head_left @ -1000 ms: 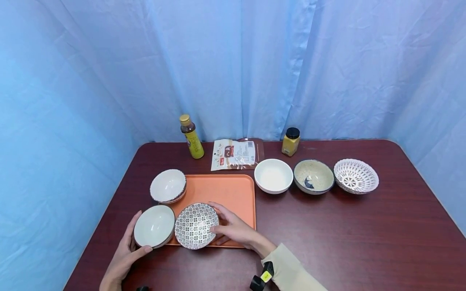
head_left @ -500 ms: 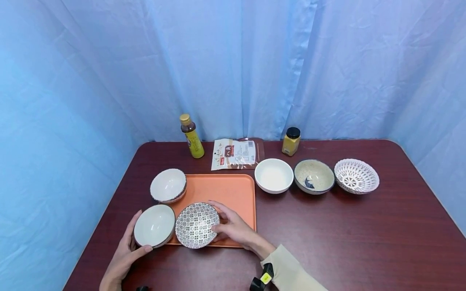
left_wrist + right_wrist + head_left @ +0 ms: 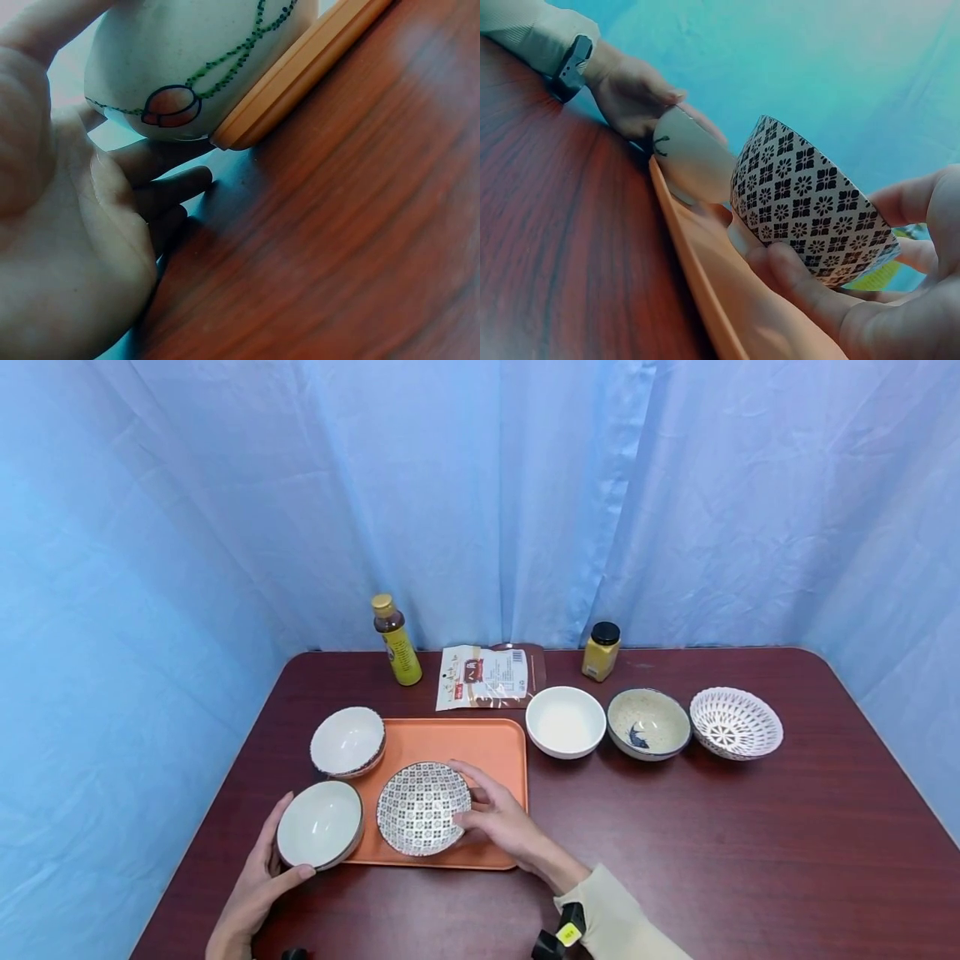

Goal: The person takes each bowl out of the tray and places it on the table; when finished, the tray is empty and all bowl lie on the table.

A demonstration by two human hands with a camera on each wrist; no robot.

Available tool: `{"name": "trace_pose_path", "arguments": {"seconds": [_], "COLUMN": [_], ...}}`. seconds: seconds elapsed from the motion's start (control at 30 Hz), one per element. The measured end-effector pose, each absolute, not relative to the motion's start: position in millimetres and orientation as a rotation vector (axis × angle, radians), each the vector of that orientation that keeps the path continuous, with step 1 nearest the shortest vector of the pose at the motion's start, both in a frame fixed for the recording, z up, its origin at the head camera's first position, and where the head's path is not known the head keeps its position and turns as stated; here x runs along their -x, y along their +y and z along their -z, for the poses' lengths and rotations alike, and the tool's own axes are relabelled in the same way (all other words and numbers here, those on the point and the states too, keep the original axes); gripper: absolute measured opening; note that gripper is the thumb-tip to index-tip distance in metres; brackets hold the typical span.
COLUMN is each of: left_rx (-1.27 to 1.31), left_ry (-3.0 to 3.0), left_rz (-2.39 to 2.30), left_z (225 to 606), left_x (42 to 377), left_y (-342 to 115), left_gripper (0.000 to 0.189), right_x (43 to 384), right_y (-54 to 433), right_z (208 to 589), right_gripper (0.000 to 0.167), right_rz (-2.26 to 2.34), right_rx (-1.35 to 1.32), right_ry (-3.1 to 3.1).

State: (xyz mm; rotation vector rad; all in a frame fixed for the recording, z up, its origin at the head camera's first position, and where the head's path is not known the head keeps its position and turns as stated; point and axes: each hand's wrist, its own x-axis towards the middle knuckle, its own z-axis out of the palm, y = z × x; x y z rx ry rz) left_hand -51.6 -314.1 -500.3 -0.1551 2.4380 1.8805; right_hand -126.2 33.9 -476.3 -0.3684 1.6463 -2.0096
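Note:
In the head view my left hand (image 3: 251, 885) holds a pale bowl with a dark rim (image 3: 318, 825), fingers round its far left side and thumb at the near rim. The left wrist view shows a painted orange flower and green dotted lines on this bowl's outer wall (image 3: 172, 67), beside the tray edge. My right hand (image 3: 502, 822) grips the right side of a black-and-white patterned bowl (image 3: 422, 810), thumb near its rim. That bowl is over the orange tray (image 3: 487, 752); in the right wrist view it looks tilted. Whether its foot touches the tray I cannot tell.
A white bowl with a patterned outside (image 3: 347, 741) overlaps the tray's far left corner. Right of the tray stand a white bowl (image 3: 566, 722), a speckled bowl (image 3: 648, 724) and an openwork basket (image 3: 735, 723). Behind are a bottle (image 3: 397, 642), a food packet (image 3: 483, 677) and a jar (image 3: 601, 652).
My right hand has carried the patterned bowl right and away from me, further over the tray. The left hand and its bowl have stayed in place.

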Motion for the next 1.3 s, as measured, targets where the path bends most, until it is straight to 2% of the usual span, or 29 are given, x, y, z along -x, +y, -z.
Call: {"name": "trace_pose_path", "arguments": {"seconds": [0.5, 1.3], "left_rx": [0.171, 0.187], "left_ry": [2.433, 2.434], "left_rz": [-1.864, -1.850], "left_z": [500, 501], "left_x": [53, 53], "left_y": [-314, -315], "left_gripper": [0.099, 0.099], "right_x": [125, 110], "right_y": [89, 168], "right_z": [467, 472], "right_gripper": [0.076, 0.075], "right_rz": [2.035, 2.075], "right_rx": [0.299, 0.334], "right_ry": [1.682, 1.752]}}
